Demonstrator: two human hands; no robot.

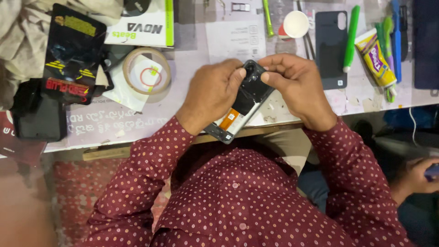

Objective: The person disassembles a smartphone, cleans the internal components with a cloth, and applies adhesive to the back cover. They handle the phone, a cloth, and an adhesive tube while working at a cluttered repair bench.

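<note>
The person holds an open phone with both hands, just above the near edge of the tabletop. The phone has no back cover; its dark inside and an orange strip show. It lies tilted, with the camera end away from the body.

The left hand is closed around the left side of the phone, with the thumb pressing near the camera end. The right hand is closed too, and its fingertips pinch the top right corner of the phone.

Left of the phone a tape roll lies flat on white paper. Farther left of the phone lies a black packet. Just right of the phone, behind the right hand, a dark back cover lies flat. Beyond the cover, seen from the phone, lie a green tool and a yellow tube. Above the phone stands a white cup.

Far right and below the phone, another person's hand shows; what it holds I cannot tell.
</note>
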